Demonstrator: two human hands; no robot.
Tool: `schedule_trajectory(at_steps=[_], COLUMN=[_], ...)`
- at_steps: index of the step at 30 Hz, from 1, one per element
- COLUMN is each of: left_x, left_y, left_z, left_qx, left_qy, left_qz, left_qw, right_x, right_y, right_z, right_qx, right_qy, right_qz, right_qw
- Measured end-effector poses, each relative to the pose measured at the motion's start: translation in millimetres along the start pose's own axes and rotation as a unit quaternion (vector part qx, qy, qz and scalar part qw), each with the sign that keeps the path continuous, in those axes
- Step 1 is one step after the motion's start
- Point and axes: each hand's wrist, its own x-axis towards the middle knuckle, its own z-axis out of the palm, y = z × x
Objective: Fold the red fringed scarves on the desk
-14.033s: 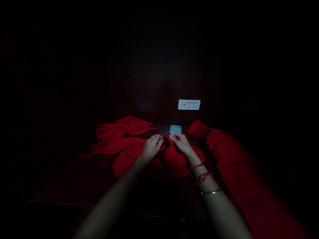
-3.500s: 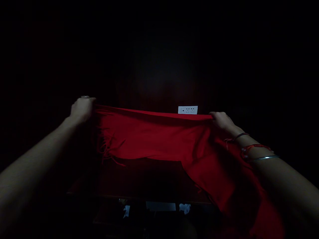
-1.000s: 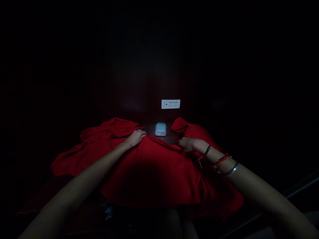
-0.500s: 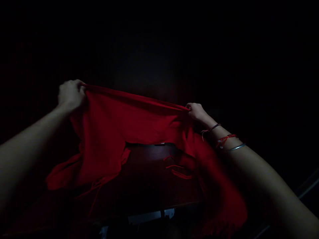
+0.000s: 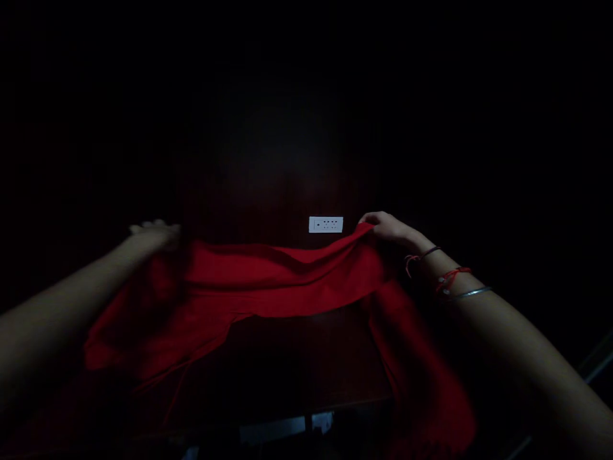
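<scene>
A red fringed shawl (image 5: 278,281) hangs stretched between my two hands above a dark wooden table (image 5: 306,364). My left hand (image 5: 153,235) grips its upper left edge; the hand is blurred by motion. On the right, my right hand (image 5: 385,229) pinches the upper edge of the cloth, with bracelets and a bangle on that wrist. The shawl's ends droop down at the left and at the right, over the table's sides.
A white socket plate (image 5: 325,224) sits on the dark wall behind the table. The room is very dark. Pale objects (image 5: 287,429) show below the table's front edge.
Both hands have dropped lower with the shawl since half a second ago, and its top edge now sags. One second ago the shawl lay on the table.
</scene>
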Motion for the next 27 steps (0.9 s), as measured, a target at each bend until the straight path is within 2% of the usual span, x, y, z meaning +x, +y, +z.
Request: schedule_trajectory(at_steps=[1,2,4,6,7,9,11,12,15,16,17,19,21,24,27], left_x=[-16,-32,-62,-80,-84,-81,-68,-60,-43,-40,-38,-34,-29,-21,-21], left_y=[30,61,118,160,173,188,190,188,181,179,177,173,165,145,122], left_z=[18.9,39.3,82.4,120.2,133.8,146.6,142.5,136.5,114.7,108.2,102.3,91.1,78.8,57.8,41.9], left_qx=[0.000,-0.010,-0.024,-0.073,-0.093,-0.127,-0.180,-0.219,-0.335,-0.352,-0.358,-0.352,-0.339,-0.297,-0.236], left_qy=[-0.099,-0.138,-0.167,-0.199,-0.198,-0.151,-0.123,-0.136,-0.259,-0.292,-0.305,-0.272,-0.193,-0.103,-0.077], left_qz=[0.031,0.071,0.140,0.289,0.310,0.275,0.252,0.262,0.317,0.325,0.328,0.324,0.314,0.307,0.320], left_qw=[0.995,0.988,0.976,0.933,0.925,0.941,0.943,0.930,0.849,0.828,0.819,0.835,0.865,0.898,0.914], right_x=[1,2,5,4,3,-3,-13,-18,-28,-30,-31,-30,-27,-24,-19], right_y=[-6,-10,-14,-14,-14,-13,-16,-18,-19,-15,-10,7,29,54,56], right_z=[6,12,21,22,18,4,-18,-30,-58,-63,-66,-64,-57,-43,-35], right_qx=[0.026,0.046,0.077,0.092,0.090,0.068,0.042,0.029,-0.032,-0.068,-0.108,-0.184,-0.237,-0.281,-0.297], right_qy=[-0.022,-0.038,-0.049,-0.041,-0.033,-0.018,-0.008,-0.001,0.059,0.088,0.116,0.151,0.154,0.117,0.049], right_qz=[-0.025,-0.047,-0.085,-0.111,-0.118,-0.113,-0.091,-0.080,-0.067,-0.065,-0.061,-0.040,-0.005,0.036,0.031], right_qw=[0.999,0.997,0.992,0.989,0.988,0.991,0.995,0.996,0.996,0.992,0.986,0.970,0.959,0.952,0.953])
